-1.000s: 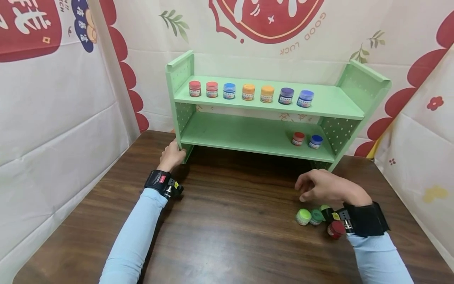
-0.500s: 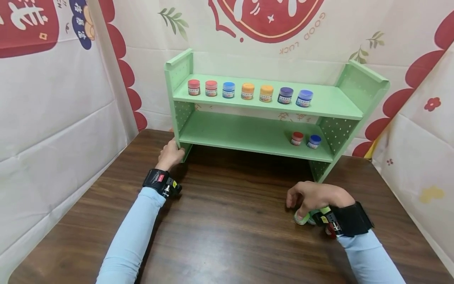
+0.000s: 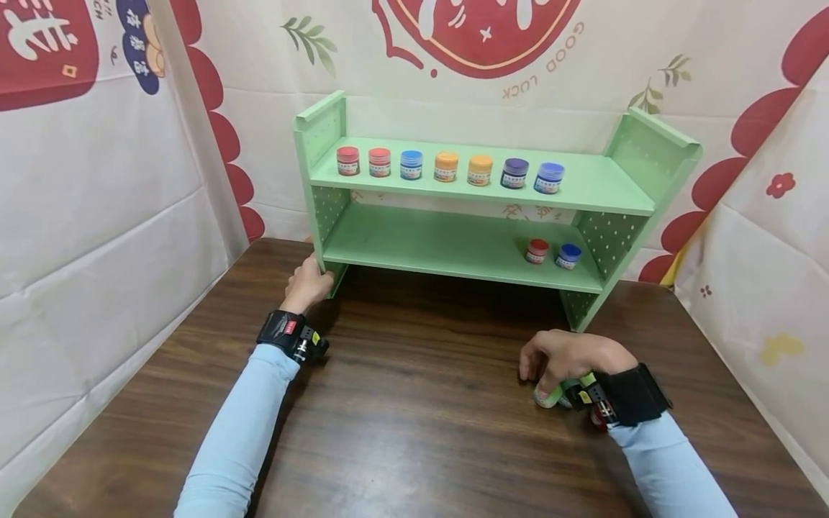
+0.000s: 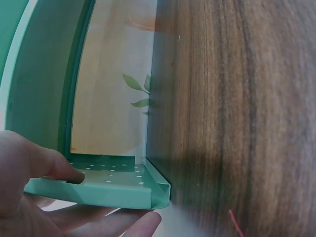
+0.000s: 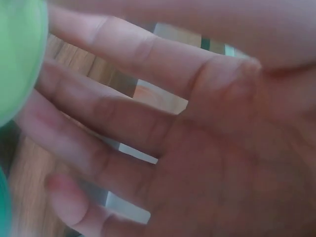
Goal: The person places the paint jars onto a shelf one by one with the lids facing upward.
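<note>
My left hand (image 3: 307, 285) grips the lower left side panel of a light green two-tier shelf (image 3: 414, 237). In the left wrist view the thumb lies on the inner face of that perforated panel (image 4: 98, 192), the other fingers on its outer side. Low over the table at the right, my right hand (image 3: 573, 357) holds a small light green paint jar (image 3: 547, 396) between thumb and fingers. The right wrist view shows its lid (image 5: 19, 59) at the fingertips, with a darker green jar (image 5: 4, 212) close below. My hand and wrist strap partly hide these jars and a dark red jar (image 3: 597, 417).
A row of several paint jars, with a blue one (image 3: 411, 165) among them, stands on the upper tier. A red jar (image 3: 537, 251) and a blue-lidded jar (image 3: 568, 257) sit on the lower tier's right. Printed cloth (image 3: 129, 216) hangs around the wooden table (image 3: 401, 374).
My right hand has come down and slightly left onto the light green jar, taking hold of it. The left hand keeps its grip on the shelf.
</note>
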Demonstrator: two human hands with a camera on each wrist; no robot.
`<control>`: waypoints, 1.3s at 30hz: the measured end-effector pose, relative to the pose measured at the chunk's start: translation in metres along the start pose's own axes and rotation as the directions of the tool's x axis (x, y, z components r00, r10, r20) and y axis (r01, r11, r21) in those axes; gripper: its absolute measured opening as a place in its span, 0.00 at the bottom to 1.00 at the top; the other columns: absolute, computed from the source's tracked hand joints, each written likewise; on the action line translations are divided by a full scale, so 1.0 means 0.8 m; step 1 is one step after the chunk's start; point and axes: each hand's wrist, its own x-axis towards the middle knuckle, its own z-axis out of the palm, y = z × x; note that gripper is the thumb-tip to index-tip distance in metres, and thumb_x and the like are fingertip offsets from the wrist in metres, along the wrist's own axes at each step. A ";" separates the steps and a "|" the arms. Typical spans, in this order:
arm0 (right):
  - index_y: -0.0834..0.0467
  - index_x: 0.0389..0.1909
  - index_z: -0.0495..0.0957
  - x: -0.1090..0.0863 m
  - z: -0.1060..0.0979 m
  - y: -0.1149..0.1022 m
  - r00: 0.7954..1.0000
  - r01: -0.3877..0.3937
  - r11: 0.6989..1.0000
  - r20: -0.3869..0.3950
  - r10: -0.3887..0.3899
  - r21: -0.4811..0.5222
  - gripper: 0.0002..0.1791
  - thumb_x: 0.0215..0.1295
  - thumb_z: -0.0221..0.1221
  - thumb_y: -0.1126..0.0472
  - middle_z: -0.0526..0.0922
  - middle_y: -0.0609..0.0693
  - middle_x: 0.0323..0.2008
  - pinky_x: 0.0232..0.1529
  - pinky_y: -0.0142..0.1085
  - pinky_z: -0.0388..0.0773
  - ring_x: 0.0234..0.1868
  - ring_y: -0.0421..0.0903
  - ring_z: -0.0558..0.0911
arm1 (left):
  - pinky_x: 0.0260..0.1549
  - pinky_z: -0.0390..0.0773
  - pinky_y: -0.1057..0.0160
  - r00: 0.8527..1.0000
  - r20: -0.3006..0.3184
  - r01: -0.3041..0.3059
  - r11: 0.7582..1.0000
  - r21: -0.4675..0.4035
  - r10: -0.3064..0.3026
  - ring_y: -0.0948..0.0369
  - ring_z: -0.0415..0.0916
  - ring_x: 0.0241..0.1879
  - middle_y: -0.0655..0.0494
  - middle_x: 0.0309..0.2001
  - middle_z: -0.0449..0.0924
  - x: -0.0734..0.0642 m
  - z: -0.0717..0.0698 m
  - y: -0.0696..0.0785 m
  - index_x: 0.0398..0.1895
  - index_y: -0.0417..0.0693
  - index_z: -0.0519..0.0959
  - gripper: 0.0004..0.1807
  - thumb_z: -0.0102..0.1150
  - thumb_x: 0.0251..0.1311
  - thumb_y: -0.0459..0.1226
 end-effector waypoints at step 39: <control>0.56 0.45 0.83 0.005 -0.004 0.026 0.970 -0.026 0.994 -0.243 0.000 -0.105 0.11 0.64 0.70 0.57 0.79 0.46 0.32 0.34 0.36 0.69 0.33 0.43 0.72 | 0.38 0.74 0.41 1.000 -0.013 0.005 1.000 0.004 -0.005 0.43 0.73 0.43 0.41 0.44 0.76 0.003 0.002 -0.003 0.53 0.50 0.71 0.16 0.47 0.64 0.43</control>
